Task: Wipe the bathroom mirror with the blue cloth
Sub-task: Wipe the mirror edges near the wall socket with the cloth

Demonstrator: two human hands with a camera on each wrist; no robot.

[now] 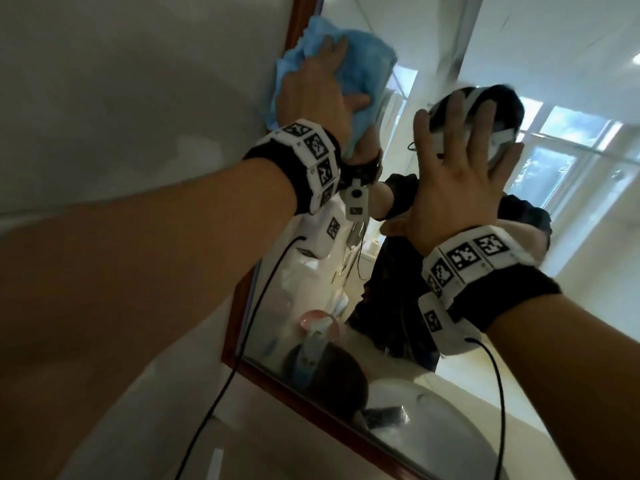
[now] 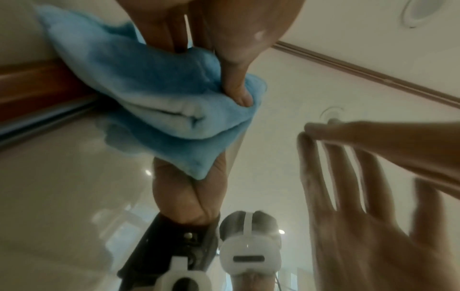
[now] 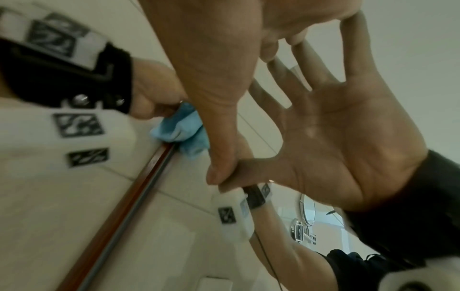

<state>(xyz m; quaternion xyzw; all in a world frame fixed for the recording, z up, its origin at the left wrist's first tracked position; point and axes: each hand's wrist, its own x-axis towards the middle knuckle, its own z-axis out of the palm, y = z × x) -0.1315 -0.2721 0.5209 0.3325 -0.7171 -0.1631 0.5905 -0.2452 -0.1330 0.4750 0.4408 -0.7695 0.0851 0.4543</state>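
Observation:
The blue cloth (image 1: 363, 64) is bunched against the top left of the mirror (image 1: 571, 81), right beside its brown wooden frame (image 1: 299, 15). My left hand (image 1: 318, 88) lies over the cloth and presses it onto the glass. In the left wrist view its thumb (image 2: 236, 78) digs into a fold of the cloth (image 2: 154, 94), gripping it. My right hand (image 1: 453, 174) rests flat on the glass to the right and lower, fingers spread, holding nothing. The right wrist view shows this hand (image 3: 211, 69) meeting its own reflection, with the cloth (image 3: 181, 126) beyond it by the frame (image 3: 139, 187).
A plain pale wall (image 1: 138, 81) runs left of the frame. The mirror reflects a white basin (image 1: 433, 410) low down, a window (image 1: 554, 161) at the right and the person's dark clothing. Black cables (image 1: 242, 358) hang from both wrist units in front of the glass.

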